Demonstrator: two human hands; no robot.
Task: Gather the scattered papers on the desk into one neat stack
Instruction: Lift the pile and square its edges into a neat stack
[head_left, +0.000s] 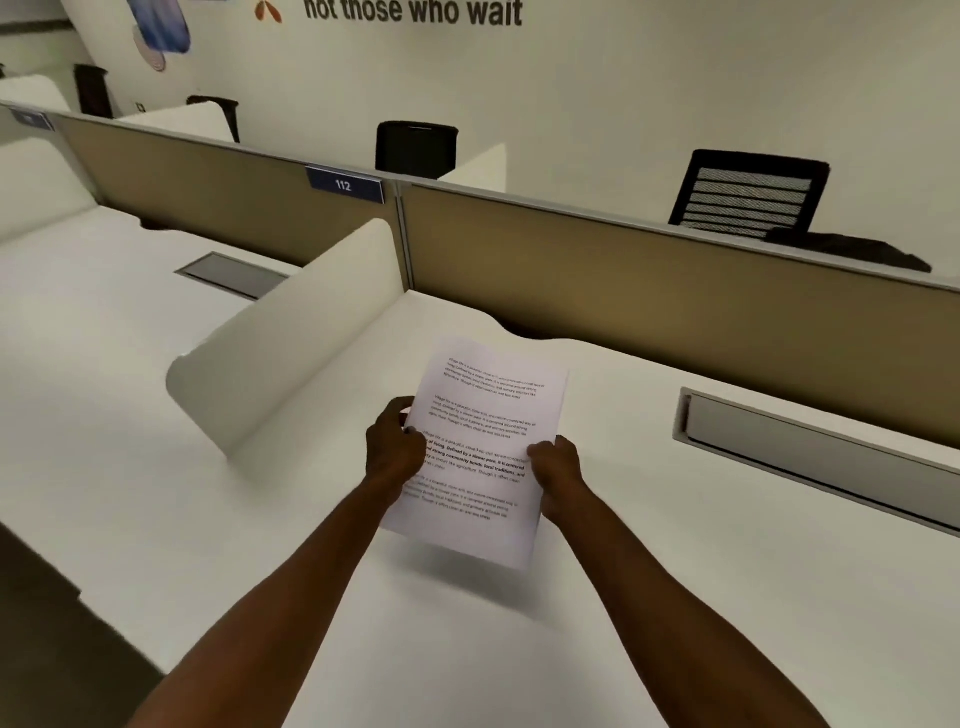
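A stack of white printed papers (480, 415) hangs a little above the white desk (649, 597), casting a shadow below its near edge. My left hand (392, 447) grips the stack's left edge, fingers wrapped over it. Its right edge is pinched by my right hand (558, 475). The sheets look aligned, tilted slightly clockwise. No other loose papers show on the desk.
A curved white side divider (291, 338) stands left of the papers. A tan back partition (675, 280) with a "112" tag (344, 185) runs behind. A grey cable tray lid (810, 452) lies at the right. Black chairs (748, 195) sit beyond the partition.
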